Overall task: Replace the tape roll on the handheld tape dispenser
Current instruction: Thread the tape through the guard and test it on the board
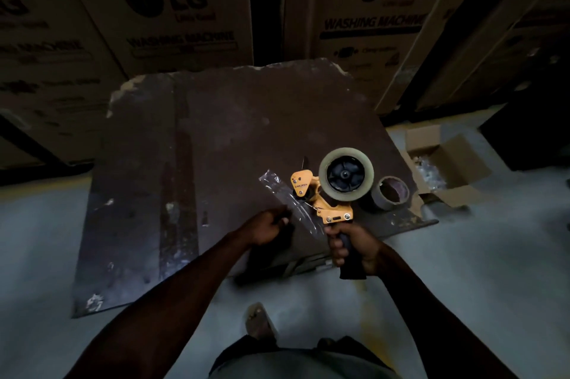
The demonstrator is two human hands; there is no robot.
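An orange handheld tape dispenser (320,193) is held upright over a dark board (216,147). My right hand (351,246) is shut on its black handle. A full roll of clear tape (346,174) sits on the dispenser's black hub. A strip of clear tape (290,203) runs from the dispenser's front down to the left. My left hand (268,226) pinches the lower end of that strip. A nearly empty brown tape roll (390,192) lies on the board just right of the dispenser.
The board lies on a pale floor. Large cardboard washing-machine boxes (172,8) stand close behind it. A small open carton (444,166) with clear plastic inside sits to the right. My foot (259,321) shows at the bottom.
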